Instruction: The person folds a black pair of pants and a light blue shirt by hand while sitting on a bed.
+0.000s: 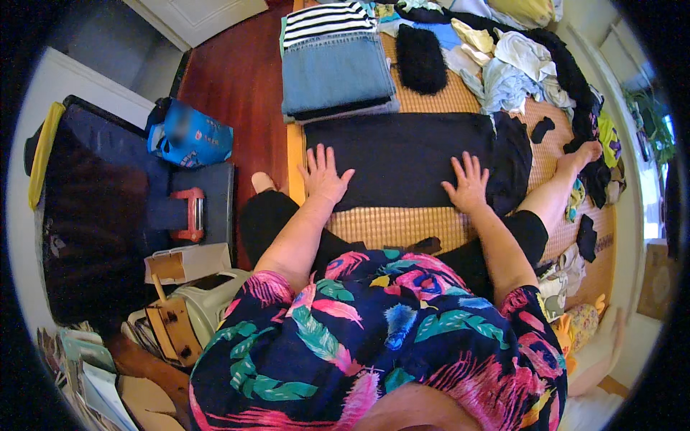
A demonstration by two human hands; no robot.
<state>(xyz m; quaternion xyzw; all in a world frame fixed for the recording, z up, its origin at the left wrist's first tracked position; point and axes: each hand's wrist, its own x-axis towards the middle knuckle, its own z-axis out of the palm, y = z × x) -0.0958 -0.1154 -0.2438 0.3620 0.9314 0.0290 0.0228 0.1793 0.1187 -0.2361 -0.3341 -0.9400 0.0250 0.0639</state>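
A black garment lies spread flat and lengthwise on the woven mat in front of me, its right end slightly bunched. Pressed flat near its left end is my left hand, fingers apart and holding nothing. Toward the right part of the cloth, my right hand also rests palm down with spread fingers. Just beyond the garment stands a stack of folded clothes, with folded blue jeans and a black-and-white striped piece on top. A fuzzy black folded item sits beside the stack.
Loose light-coloured clothes are heaped at the far right. A black sock lies on the woven mat. Left of the mat, on the dark red floor side, are a blue bag and a pink-handled object.
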